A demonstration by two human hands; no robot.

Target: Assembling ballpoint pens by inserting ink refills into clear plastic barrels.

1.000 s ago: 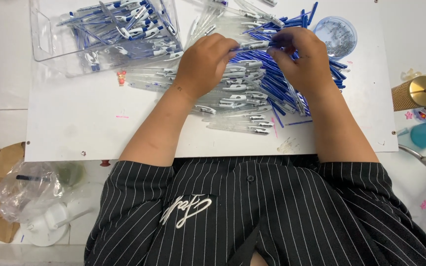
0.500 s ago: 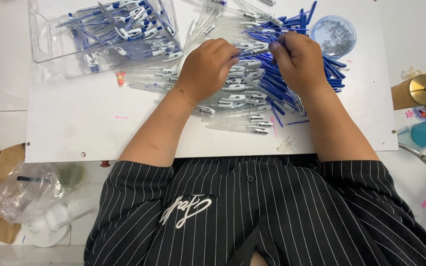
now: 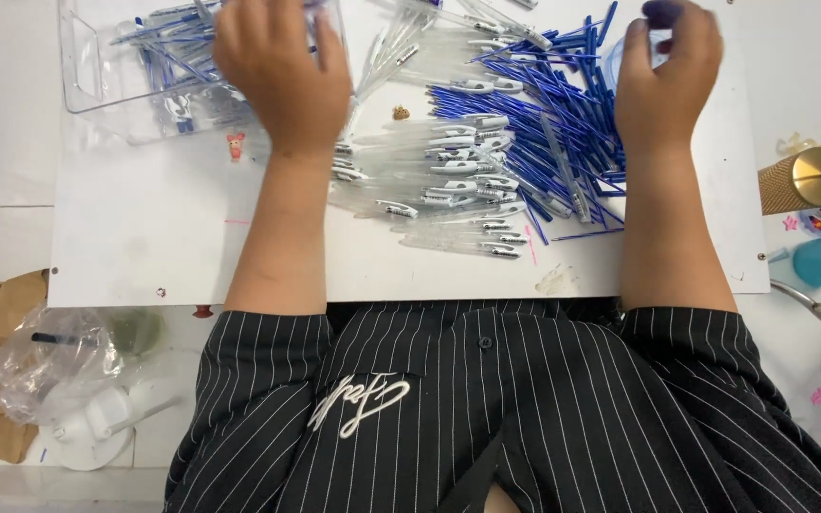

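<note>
Clearly, both hands are reaching away from the pen pile point(image 3: 505, 161).
Left hand point(image 3: 282, 71) hovers, fingers loose, over the clear bin point(image 3: 97, 90) left of it; right hand point(image 3: 667, 76) curls beyond it, grip unclear — a sleeve could sweep refills off.

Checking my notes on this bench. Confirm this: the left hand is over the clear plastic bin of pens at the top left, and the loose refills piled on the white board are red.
Not quite. The head view shows the loose refills are blue, not red. The rest stands: the left hand is over the clear plastic bin at the top left, and the refills lie piled on the white board.
</note>
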